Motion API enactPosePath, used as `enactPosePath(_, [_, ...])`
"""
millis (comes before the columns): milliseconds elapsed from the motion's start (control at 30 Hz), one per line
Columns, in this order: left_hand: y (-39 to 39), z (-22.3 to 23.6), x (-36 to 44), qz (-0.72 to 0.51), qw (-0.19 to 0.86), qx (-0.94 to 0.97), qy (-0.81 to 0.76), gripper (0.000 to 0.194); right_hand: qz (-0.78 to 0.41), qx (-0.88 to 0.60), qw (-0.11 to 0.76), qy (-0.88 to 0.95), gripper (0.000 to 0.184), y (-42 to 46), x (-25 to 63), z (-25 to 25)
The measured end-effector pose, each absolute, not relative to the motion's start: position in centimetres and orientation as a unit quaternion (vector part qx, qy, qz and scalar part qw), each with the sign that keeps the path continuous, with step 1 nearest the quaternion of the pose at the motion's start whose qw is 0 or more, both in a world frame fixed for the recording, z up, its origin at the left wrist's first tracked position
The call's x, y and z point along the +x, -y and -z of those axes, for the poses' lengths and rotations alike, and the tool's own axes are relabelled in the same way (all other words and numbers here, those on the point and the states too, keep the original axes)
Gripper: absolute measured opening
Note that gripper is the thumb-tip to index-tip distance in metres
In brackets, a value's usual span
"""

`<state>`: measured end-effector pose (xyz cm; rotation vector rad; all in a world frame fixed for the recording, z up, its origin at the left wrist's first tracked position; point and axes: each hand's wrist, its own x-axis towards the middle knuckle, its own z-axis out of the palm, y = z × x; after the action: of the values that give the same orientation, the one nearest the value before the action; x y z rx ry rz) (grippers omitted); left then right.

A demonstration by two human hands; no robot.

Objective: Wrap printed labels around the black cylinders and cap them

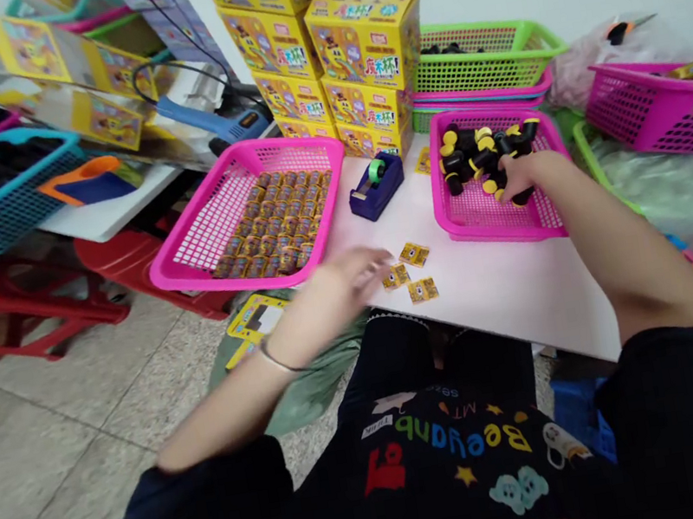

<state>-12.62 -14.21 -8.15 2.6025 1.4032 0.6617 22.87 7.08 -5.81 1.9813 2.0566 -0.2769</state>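
The hands are well apart. The right hand (pixel 524 177) reaches into a pink basket (pixel 501 235), its fingers down among black-and-yellow cylinders (pixel 478 155); whether it grips one, I cannot tell. The open, slightly blurred left hand (pixel 349 278) hovers over the white surface (pixel 511 303), just beside three small yellow cards (pixel 415 255). Between the hands and farther forward sits a blue tape dispenser (pixel 376 187). Left of it, another pink basket (pixel 197 230) holds rows of gold packets (pixel 272 227).
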Motion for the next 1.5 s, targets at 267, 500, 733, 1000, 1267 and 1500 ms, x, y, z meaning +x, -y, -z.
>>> enactPosePath(267, [17.1,16.6,-5.3,-0.044,0.017,0.928,-0.369,0.039,0.201,0.605,0.215,-0.74,0.061,-3.6,24.3,7.8])
enactPosePath(500, [17.8,14.4,-7.0,-0.025,0.029,0.946,-0.321,0.042,0.181,0.566,0.142,-0.792,0.044,-2.3,24.7,7.2])
enactPosePath(733, [16.2,13.4,-7.3,-0.056,0.066,0.93,-0.356,0.056,0.193,0.563,-0.115,-0.795,0.032,-1.5,24.2,5.1])
enactPosePath(1000, [14.6,13.6,-6.9,-0.127,0.115,0.912,-0.373,0.032,0.308,0.369,-0.503,-0.718,0.055,1.8,20.6,0.9])
enactPosePath(1267, [8.1,6.9,-4.2,-0.508,0.284,0.734,-0.351,0.008,0.283,0.289,-0.645,-0.648,0.034,2.8,19.8,0.2])
enactPosePath(1500, [0.3,0.2,0.2,-0.48,0.316,0.734,-0.362,0.019,0.208,0.324,-0.655,-0.65,0.039,2.2,22.2,0.3])
